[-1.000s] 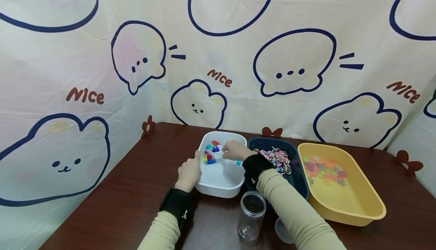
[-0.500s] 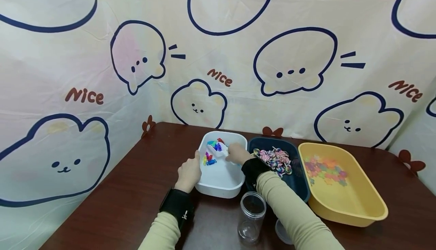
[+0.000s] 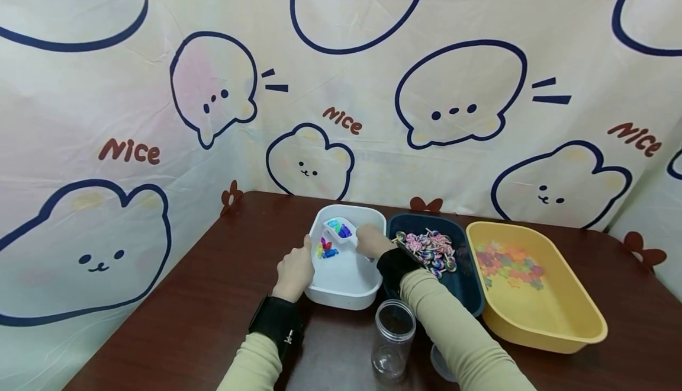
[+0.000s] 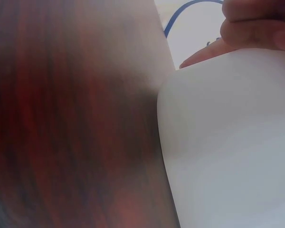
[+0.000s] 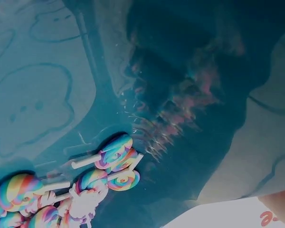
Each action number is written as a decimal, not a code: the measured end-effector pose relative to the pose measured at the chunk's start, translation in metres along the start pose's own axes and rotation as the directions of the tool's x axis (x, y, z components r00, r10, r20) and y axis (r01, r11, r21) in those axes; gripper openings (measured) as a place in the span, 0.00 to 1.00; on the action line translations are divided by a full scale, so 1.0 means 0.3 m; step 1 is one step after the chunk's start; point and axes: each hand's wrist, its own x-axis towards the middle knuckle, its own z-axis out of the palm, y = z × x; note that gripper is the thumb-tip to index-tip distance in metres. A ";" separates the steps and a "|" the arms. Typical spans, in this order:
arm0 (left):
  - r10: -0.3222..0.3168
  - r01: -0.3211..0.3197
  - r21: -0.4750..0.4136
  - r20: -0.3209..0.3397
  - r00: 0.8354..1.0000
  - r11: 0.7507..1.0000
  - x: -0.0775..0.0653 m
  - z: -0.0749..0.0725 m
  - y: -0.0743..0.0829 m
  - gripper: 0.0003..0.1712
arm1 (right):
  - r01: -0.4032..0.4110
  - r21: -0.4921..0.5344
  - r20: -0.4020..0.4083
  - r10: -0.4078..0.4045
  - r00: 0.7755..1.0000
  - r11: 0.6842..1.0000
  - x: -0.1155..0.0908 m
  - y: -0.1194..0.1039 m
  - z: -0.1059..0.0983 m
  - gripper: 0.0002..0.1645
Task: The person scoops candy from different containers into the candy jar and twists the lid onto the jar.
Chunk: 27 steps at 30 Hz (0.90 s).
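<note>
My right hand (image 3: 371,241) grips a small white scoop (image 3: 335,237) inside the white tub (image 3: 343,281). Blue, green and purple shiny pieces (image 3: 339,228) lie in the scoop's bowl. Just below it, several loose colourful pieces (image 3: 326,249) rest on the tub floor. At the tub's left side, my left hand (image 3: 295,271) holds the rim. The left wrist view shows its fingers (image 4: 256,34) at the edge of the tub wall (image 4: 223,123). Most of the scoop's handle is hidden by the right hand.
Right of the tub stands a dark blue bin (image 3: 462,296) with lollipop-shaped charms (image 3: 428,249). Beyond it, a yellow bin (image 3: 559,320) holds pastel translucent pieces (image 3: 508,265). In front are an uncapped clear jar (image 3: 393,337) and its round lid (image 3: 442,364), partly behind the right sleeve.
The right hand has drawn the scoop slightly right and levelled it; coloured pieces now lie within its bowl, and fewer are loose on the tub floor. The left hand stays on the rim.
</note>
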 end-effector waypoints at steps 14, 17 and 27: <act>0.007 -0.007 0.012 -0.004 1.000 1.000 -0.003 -0.003 0.007 0.31 | 0.009 0.056 -0.078 -0.004 0.997 0.998 -0.064 0.005 -0.095 0.05; 0.008 -0.008 0.010 -0.001 1.000 1.000 -0.004 -0.003 0.009 0.32 | -0.012 0.087 -0.100 0.021 0.995 0.996 -0.110 0.008 -0.135 0.06; 0.025 -0.025 0.022 -0.014 1.000 0.999 -0.023 0.000 0.008 0.32 | 0.070 0.107 -0.177 -0.050 0.983 0.992 -0.376 0.071 -0.197 0.12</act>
